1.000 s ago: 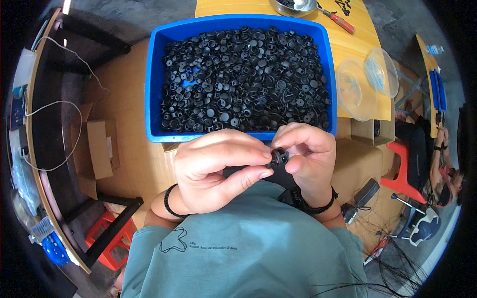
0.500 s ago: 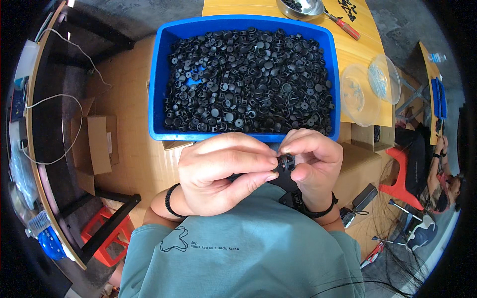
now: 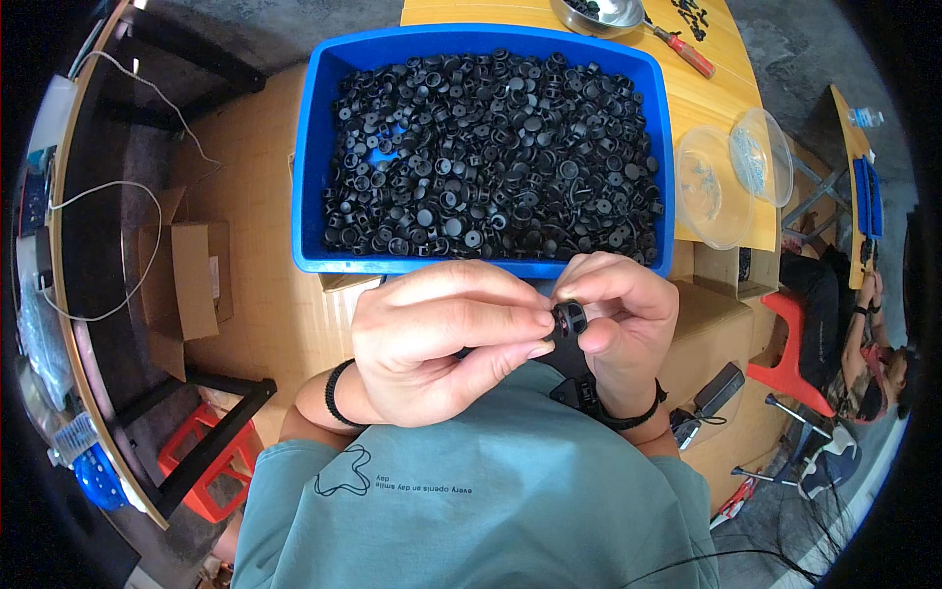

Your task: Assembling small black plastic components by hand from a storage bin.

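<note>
Just below the centre of the frame, the left hand pinches a small black part between thumb and fingertips; the right hand curls thumb and forefinger about its right side, whether gripping I cannot tell; above, a blue bin holds many black pieces.

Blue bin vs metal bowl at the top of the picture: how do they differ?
Shape: the blue bin is rectangular with rounded corners; the metal bowl, cut off by the picture's edge, looks round.
Size: the bin looks much larger than the bowl.
Finish: the bin is blue, the bowl shiny silver.
Shared: both hold small black pieces.
</note>
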### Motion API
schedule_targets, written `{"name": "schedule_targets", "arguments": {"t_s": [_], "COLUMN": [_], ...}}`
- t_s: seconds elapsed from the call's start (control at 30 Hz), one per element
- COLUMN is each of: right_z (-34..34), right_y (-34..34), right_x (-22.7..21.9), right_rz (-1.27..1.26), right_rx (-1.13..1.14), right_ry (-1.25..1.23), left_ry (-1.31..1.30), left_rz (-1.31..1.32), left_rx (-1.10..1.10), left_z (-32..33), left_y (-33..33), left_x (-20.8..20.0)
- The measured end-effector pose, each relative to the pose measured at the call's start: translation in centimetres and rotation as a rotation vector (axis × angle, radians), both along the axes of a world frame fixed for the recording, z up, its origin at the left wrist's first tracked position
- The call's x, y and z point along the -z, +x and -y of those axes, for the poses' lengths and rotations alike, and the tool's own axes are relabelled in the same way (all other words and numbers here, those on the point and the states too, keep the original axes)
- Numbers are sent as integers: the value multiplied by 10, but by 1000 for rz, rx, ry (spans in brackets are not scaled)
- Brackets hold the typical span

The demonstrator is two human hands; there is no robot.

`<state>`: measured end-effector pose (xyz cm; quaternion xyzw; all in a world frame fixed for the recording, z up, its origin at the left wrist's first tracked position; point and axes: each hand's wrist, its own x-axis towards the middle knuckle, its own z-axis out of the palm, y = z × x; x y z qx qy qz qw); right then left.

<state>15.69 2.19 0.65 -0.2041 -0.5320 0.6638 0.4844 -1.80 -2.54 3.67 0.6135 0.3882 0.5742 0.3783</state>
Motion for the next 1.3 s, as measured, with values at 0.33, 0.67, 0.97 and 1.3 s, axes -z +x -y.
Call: {"name": "schedule_targets", "arguments": {"t_s": [0.33,0.67,0.97,1.3], "right_z": [-2,-2,4,3], "right_y": [0,7,4,12], "right_x": [-2,-21,-32,-35], "right_rz": [51,503,621,588], "right_rx": [60,171,211,148], "right_ry": [91,535,544,479], "left_ry": [54,135,305,129], "left_rz": [-67,-217,-373,-327], "left_rx": [-17,-84,-114,-121], "left_z": [-1,-1,-1,-6], "left_y": [1,5,6,16], "left_x": [0,2,11,1]}}
